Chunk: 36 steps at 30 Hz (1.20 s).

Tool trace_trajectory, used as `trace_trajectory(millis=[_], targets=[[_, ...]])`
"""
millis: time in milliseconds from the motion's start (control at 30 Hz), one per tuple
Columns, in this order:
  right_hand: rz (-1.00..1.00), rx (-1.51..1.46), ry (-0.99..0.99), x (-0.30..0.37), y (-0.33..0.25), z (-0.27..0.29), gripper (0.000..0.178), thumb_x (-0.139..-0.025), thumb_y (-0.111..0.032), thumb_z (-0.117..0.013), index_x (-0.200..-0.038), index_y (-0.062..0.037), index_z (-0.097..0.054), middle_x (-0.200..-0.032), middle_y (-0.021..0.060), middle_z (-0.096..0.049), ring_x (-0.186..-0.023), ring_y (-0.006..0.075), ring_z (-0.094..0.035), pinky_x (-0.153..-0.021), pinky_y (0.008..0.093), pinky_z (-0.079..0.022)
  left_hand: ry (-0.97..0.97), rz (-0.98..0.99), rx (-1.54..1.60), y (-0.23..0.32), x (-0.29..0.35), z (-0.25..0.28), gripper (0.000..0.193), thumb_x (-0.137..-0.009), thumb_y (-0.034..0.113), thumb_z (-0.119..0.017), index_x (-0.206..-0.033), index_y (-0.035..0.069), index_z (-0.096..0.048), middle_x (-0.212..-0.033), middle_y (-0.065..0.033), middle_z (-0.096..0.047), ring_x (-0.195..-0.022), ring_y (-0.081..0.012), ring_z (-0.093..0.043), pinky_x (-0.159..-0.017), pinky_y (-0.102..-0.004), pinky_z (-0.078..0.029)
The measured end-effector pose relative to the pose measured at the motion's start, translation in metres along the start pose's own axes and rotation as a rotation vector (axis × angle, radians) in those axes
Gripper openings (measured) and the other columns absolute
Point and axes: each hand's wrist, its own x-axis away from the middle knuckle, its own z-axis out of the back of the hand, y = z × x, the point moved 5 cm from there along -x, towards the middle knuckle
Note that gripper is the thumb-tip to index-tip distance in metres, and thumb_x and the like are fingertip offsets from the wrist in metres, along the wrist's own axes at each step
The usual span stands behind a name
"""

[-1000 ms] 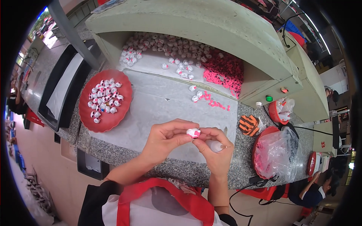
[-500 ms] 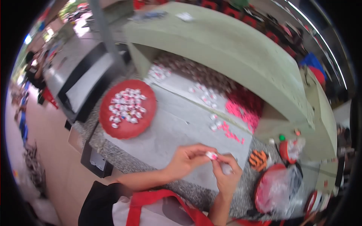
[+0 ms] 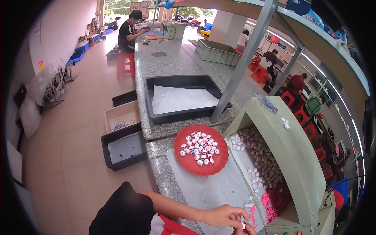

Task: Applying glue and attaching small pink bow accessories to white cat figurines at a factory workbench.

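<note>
Low in the view, my left hand (image 3: 224,215) is closed, its fingertips pinching a small white rounded piece (image 3: 243,225). Just the fingertips of my right hand (image 3: 250,230) show at the lower edge, closed on the same piece from the other side. Beside my hands lie small bright pink bits (image 3: 252,214) and a couple of loose white pieces (image 3: 249,204) on a pale sheet (image 3: 188,178). Farther off, a red scalloped plate (image 3: 201,169) carries many white pieces with pink parts.
A pale green box-like housing (image 3: 291,145) on the right shelters heaps of white pieces (image 3: 264,156) and pink bits (image 3: 274,205). Beyond the plate stands a black tray (image 3: 184,117) lined with white paper, beside a metal post (image 3: 246,58). Other people sit farther away.
The view has swung left and up, so the bench and my hands sit lower and farther right. Both hands still hold a small piece between them.
</note>
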Motion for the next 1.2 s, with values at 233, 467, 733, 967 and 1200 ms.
trace_trajectory(millis=[233, 467, 733, 967, 1200], targets=[[-0.326, -0.506, -0.035, 0.019, 0.021, 0.003, 0.024, -0.068, 0.008, -0.061, -0.089, 0.0002, -0.053, -0.082, 0.0142, -0.055, -0.060, 0.0156, -0.051, -0.048, 0.0222, -0.042, -0.203, 0.022, -0.148, 0.002, 0.005, 0.006, 0.026, -0.077, 0.002, -0.060, -0.102, 0.001, -0.054, -0.079, -0.0057, -0.062, -0.072, -0.0083, -0.060, -0.063, -0.0206, -0.047], [-0.561, -0.482, -0.079, 0.001, 0.053, -0.067, 0.022, -0.069, 0.005, -0.061, -0.087, -0.0008, -0.051, -0.085, 0.0132, -0.059, -0.054, 0.0120, -0.052, -0.041, 0.0204, -0.040, 0.138, 0.206, -0.168, -0.010, 0.008, 0.066, 0.025, -0.076, -0.003, -0.060, -0.100, -0.003, -0.054, -0.082, -0.0096, -0.062, -0.073, -0.0126, -0.061, -0.063, -0.0234, -0.049], [-0.694, -0.278, -0.003, 0.000, 0.092, -0.036, 0.020, -0.072, -0.003, -0.064, -0.088, -0.0007, -0.051, -0.087, 0.0093, -0.060, -0.058, 0.0086, -0.054, -0.045, 0.0181, -0.041, 0.692, -0.186, -1.649, 0.029, -0.044, 0.164, 0.038, -0.068, 0.003, -0.064, -0.106, 0.009, -0.058, -0.104, -0.0114, -0.053, -0.083, -0.0261, -0.058, -0.067, -0.0325, -0.048], [-0.586, -0.246, 0.027, 0.009, 0.070, -0.019, 0.028, -0.073, 0.000, -0.061, -0.096, -0.0021, -0.047, -0.087, 0.0071, -0.054, -0.063, 0.0101, -0.054, -0.049, 0.0200, -0.044, 0.380, -0.273, -1.713, -0.060, -0.185, 0.151, 0.029, -0.071, 0.006, -0.059, -0.100, 0.006, -0.059, -0.095, -0.0108, -0.055, -0.083, -0.0276, -0.056, -0.069, -0.0375, -0.047], [-0.393, -0.256, 0.109, 0.008, 0.026, 0.026, 0.042, -0.071, 0.013, -0.051, -0.106, -0.0036, -0.034, -0.084, 0.0085, -0.049, -0.079, 0.0166, -0.054, -0.064, 0.0252, -0.048, 0.035, 0.209, -0.061, -0.022, -0.060, 0.019, 0.028, -0.073, -0.001, -0.063, -0.100, -0.002, -0.056, -0.098, -0.0058, -0.053, -0.078, -0.0133, -0.058, -0.071, -0.0240, -0.049]])
